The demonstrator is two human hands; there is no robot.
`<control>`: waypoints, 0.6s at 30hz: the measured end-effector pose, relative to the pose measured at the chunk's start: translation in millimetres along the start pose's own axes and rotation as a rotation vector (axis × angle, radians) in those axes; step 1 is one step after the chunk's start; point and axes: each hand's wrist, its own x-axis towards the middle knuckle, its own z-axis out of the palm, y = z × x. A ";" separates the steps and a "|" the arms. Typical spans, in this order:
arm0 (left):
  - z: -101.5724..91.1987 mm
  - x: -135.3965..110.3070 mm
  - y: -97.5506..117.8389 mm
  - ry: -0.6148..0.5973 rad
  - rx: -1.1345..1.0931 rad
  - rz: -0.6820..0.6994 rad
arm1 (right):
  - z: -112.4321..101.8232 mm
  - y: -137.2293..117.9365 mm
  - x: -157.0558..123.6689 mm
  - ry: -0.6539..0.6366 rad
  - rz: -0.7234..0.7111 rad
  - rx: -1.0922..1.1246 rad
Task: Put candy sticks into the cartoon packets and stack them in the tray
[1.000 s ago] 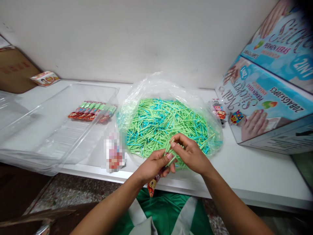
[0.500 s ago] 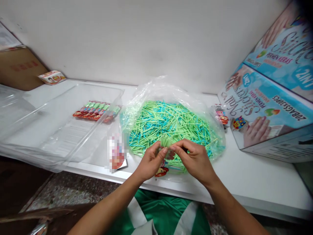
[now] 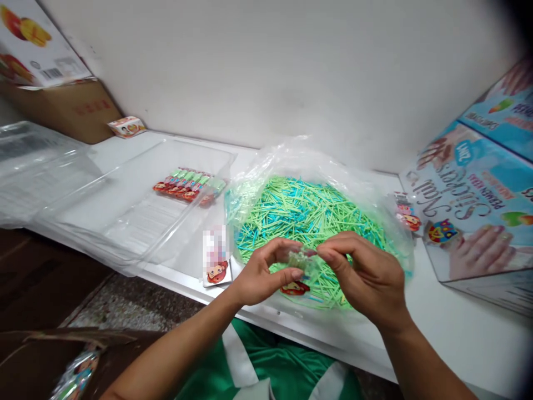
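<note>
Between thumb and fingers, my left hand (image 3: pixel 264 275) holds a small clear packet (image 3: pixel 300 260) with pale green sticks bunched in its top. My right hand (image 3: pixel 368 275) is closed in a pinch at the packet's upper right edge; its fingertips partly hide what they grip. Below the packet, a red-haired cartoon print (image 3: pixel 295 288) shows; I cannot tell whether it belongs to the packet. Both hands hover over the near side of a large open plastic bag (image 3: pixel 287 149), heaped with thin green and blue sticks (image 3: pixel 316 208).
A clear plastic tray (image 3: pixel 141 253) on the left holds a row of filled cartoon packets (image 3: pixel 187 186). A cartoon card (image 3: pixel 216 269) lies near the table's front edge. Large blue boxes (image 3: pixel 478 205) stand right, beside another small packet (image 3: pixel 407 212). A brown carton (image 3: pixel 89 108) stands back left.
The view has swung left, shifting everything rightward. My right hand has drawn slightly away from my left, and the packet's top has tipped so its stick ends face me.
</note>
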 end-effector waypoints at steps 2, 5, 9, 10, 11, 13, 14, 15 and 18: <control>-2.6 -2.7 5.4 0.005 -0.027 0.001 | 1.2 -3.9 6.1 -0.036 0.008 0.057; -17.2 -5.1 30.8 0.099 0.031 0.065 | 1.1 -6.7 12.4 0.027 0.064 0.127; -81.0 8.9 89.5 0.434 0.324 0.289 | -3.4 -1.3 13.0 0.220 0.195 0.128; -105.3 16.8 101.6 0.522 0.386 0.354 | -4.6 1.3 12.1 0.248 0.225 0.130; -131.5 26.2 110.2 0.605 0.453 0.390 | -5.7 4.1 10.9 0.268 0.252 0.135; -185.0 47.6 115.3 0.713 0.582 0.320 | -7.6 9.3 8.4 0.282 0.301 0.139; -210.0 58.5 112.0 0.768 0.636 0.234 | -8.5 11.6 7.2 0.278 0.325 0.132; -232.4 69.0 105.5 0.818 0.670 0.107 | -9.5 13.6 6.0 0.275 0.346 0.120; -279.9 95.8 76.1 0.799 0.703 -0.149 | -13.8 18.8 2.8 0.246 0.403 0.075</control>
